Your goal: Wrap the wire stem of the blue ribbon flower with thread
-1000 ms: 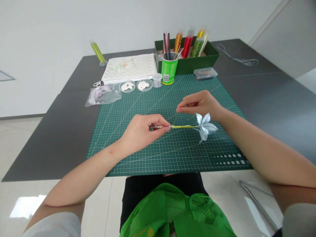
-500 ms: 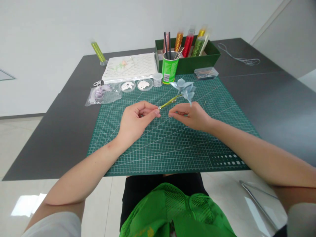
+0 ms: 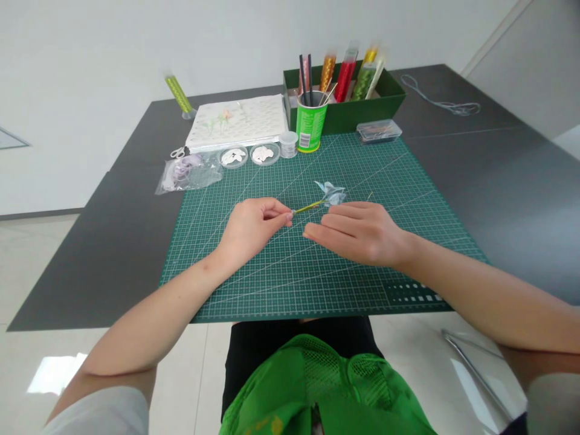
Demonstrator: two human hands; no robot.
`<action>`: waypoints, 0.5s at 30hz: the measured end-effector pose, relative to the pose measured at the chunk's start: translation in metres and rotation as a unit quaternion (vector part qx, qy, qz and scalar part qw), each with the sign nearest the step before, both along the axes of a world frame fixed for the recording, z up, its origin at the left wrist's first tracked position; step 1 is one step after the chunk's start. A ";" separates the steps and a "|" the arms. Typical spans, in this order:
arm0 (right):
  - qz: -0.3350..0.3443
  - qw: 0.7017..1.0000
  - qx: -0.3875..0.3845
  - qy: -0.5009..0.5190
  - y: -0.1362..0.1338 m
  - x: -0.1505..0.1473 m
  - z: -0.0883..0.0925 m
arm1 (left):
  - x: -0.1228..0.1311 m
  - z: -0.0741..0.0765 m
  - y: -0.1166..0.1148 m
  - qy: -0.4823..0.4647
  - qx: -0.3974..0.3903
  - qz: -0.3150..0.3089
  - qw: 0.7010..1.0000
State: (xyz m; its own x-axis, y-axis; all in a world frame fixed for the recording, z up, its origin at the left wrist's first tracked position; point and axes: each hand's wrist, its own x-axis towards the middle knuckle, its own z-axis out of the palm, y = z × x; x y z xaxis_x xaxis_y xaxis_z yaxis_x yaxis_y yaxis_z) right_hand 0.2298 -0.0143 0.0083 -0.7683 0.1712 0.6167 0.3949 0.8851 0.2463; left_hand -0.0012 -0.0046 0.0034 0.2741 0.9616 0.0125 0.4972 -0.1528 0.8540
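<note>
My left hand [image 3: 258, 226] pinches the lower end of a light blue artificial flower [image 3: 334, 194] between thumb and fingers. Its thin green stem points right and slightly up, over the green cutting mat [image 3: 272, 272]. Beside the stem, my right hand [image 3: 362, 232] shows its back, with the fingers curled together just below the bloom. Those fingertips are partly turned away, so whatever they hold, if anything, stays hidden. The right hand covers the lower edge of the petals.
At the back stand a green box [image 3: 348, 121] of coloured rolls and a green can [image 3: 310, 130] with sticks. Nearby are a clear case [image 3: 379, 131], two dishes of white pieces [image 3: 263, 154], a small spool [image 3: 289, 145], a plastic bag [image 3: 190, 173], scissors [image 3: 178, 153] and a white foam board [image 3: 267, 121].
The flower has come down and tilted flatter, its bloom nearer the mat. My right hand has turned, showing its back, and sits lower. The left hand keeps its pinch on the stem.
</note>
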 end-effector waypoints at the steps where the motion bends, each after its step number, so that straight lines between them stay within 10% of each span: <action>1: -0.004 1.000 -0.020 0.000 0.001 0.002 0.002 | 0.000 -0.002 -0.001 0.020 -0.002 -0.015 1.000; 15: 0.003 0.965 -0.262 0.017 0.020 0.017 0.009 | 0.010 0.002 -0.019 0.039 -0.161 -0.193 0.967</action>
State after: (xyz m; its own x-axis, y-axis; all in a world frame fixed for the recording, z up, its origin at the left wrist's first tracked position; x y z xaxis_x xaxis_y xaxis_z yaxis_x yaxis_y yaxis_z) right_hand 0.2472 0.0054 0.0169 -0.7510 0.4617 0.4721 0.3889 0.8870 -0.2488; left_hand 0.0089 -0.0238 0.0055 0.6008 0.7383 -0.3066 0.5215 -0.0713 0.8502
